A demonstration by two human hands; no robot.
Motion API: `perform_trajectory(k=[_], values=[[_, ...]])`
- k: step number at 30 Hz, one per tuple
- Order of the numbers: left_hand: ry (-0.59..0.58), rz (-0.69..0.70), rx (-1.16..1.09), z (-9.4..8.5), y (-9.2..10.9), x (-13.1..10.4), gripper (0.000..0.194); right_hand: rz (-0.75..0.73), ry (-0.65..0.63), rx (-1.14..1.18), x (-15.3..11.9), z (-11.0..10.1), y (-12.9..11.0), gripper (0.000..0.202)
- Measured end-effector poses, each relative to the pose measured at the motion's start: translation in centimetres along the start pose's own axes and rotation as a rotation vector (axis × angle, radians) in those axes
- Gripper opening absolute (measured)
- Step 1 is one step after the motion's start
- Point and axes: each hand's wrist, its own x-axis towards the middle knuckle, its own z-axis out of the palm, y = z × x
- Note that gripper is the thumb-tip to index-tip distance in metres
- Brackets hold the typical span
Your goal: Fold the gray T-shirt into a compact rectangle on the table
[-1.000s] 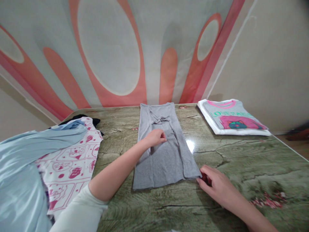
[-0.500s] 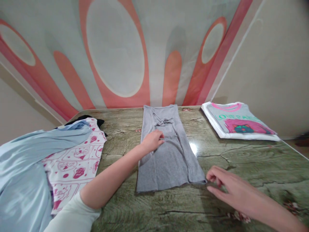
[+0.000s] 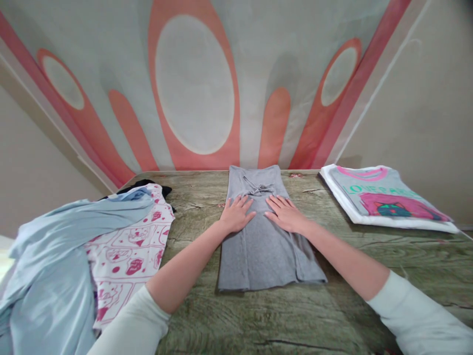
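A grey garment (image 3: 269,256) lies folded into a long strip on the table, flaring wider toward me. A thin tied drawstring (image 3: 258,188) crosses it near the far end. My left hand (image 3: 236,214) rests flat on its left side, fingers spread. On the right side my right hand (image 3: 284,213) lies palm down too, its fingers stretched out just below the drawstring. Neither hand grips the cloth. What kind of garment it is I cannot tell.
Unfolded clothes lie at the left: a light blue garment (image 3: 55,256), a white one with pink print (image 3: 136,251) and a black one (image 3: 166,190). A folded stack topped by a grey printed shirt (image 3: 384,192) sits at the right on the wood-patterned table (image 3: 236,325). Behind hangs a patterned backdrop (image 3: 251,49).
My right hand has moved from the garment's near right corner up onto its middle. My left hand has flattened and spread its fingers on the cloth. The view has shifted slightly.
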Motion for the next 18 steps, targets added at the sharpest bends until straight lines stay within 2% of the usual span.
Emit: perform_trajectory(k=[4, 7, 10, 12, 15, 18], values=[[-0.019, -0.006, 0.016, 0.0, -0.5, 1.8, 0.053, 0.020, 0.006, -0.040, 1.0, 0.6, 1.6, 0.064], [0.009, 0.011, 0.012, -0.8, 0.2, 1.6, 0.049, 0.010, 0.028, -0.048, 1.4, 0.4, 2.4, 0.060], [0.051, 0.117, -0.024, -2.6, 1.9, -0.7, 0.039, -0.036, 0.069, -0.044, 1.9, -0.6, 2.7, 0.050], [-0.031, 0.226, -0.093, -4.2, 3.4, -3.2, 0.029, -0.091, 0.106, -0.041, 2.4, -1.5, 2.5, 0.041], [-0.116, 0.377, -0.171, -6.2, 5.4, -6.9, 0.021, -0.254, 0.095, -0.035, 3.4, -2.6, 1.1, 0.032], [-0.155, 0.606, -0.175, -6.9, 6.9, -9.3, 0.022, -0.382, 0.052, -0.052, 4.5, -2.8, -0.9, 0.027]])
